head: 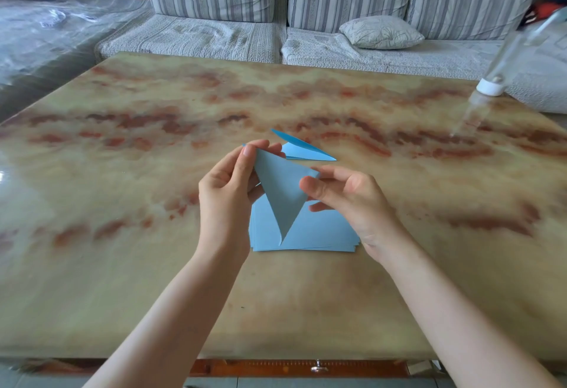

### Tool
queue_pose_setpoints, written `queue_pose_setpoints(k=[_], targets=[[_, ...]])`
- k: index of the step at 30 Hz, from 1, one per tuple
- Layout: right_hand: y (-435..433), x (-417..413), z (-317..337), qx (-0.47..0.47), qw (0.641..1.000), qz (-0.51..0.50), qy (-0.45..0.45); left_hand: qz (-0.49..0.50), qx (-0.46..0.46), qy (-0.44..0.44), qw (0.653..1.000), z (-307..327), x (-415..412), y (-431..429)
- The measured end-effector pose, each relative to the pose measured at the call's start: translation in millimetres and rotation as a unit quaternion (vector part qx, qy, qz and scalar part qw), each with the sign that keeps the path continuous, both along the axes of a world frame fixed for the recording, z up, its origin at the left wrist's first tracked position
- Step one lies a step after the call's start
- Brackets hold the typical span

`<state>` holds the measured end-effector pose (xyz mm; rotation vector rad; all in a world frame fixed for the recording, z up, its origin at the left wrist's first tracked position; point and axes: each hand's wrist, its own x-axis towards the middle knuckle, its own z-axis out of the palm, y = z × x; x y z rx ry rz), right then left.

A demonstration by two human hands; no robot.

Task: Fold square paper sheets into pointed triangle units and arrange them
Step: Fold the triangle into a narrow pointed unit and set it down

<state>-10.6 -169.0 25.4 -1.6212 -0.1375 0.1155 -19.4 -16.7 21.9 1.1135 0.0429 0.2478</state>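
Observation:
I hold a blue paper sheet [277, 191] folded into a pointed triangle above the table, its tip pointing down toward me. My left hand [228, 194] pinches its upper left corner. My right hand [346, 200] pinches its right corner between thumb and fingers. Under it lies a stack of blue square sheets [319, 231] flat on the marble table [122, 234]. Just beyond my hands, a finished blue folded unit [303, 149] lies on the table, its sharp point aimed right.
An upside-down clear bottle with a white cap [491, 85] hangs over the table's far right corner. A striped sofa [276, 3] with a small cushion [382, 32] runs behind the table. A drawer knob [318, 367] shows under the near edge.

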Motion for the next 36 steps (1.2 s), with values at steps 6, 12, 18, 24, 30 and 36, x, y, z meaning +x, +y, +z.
queue_pose_setpoints(k=[6,12,18,24,30,36], targets=[[8.3,0.8,-7.5,0.070,0.996,-0.052,0.034,-0.034,-0.083,0.020,0.996,-1.3,-1.7,-5.8],[6.7,0.6,-5.2,0.054,0.996,-0.075,0.013,-0.067,-0.087,0.080,0.991,-1.3,1.1,2.4],[-1.4,2.0,-0.6,0.029,0.998,-0.057,-0.009,-0.043,0.108,0.066,0.991,4.7,2.3,14.0],[-9.2,0.1,2.2,-0.047,0.999,-0.010,-0.017,-0.021,0.419,-0.034,0.907,11.1,-0.4,17.7],[-8.9,-2.5,3.1,-0.067,0.997,-0.002,-0.038,-0.011,0.387,-0.033,0.921,6.5,0.0,7.7],[-4.4,-3.3,5.2,-0.004,0.998,-0.040,-0.041,0.024,0.343,-0.043,0.938,7.5,-1.6,4.4]])
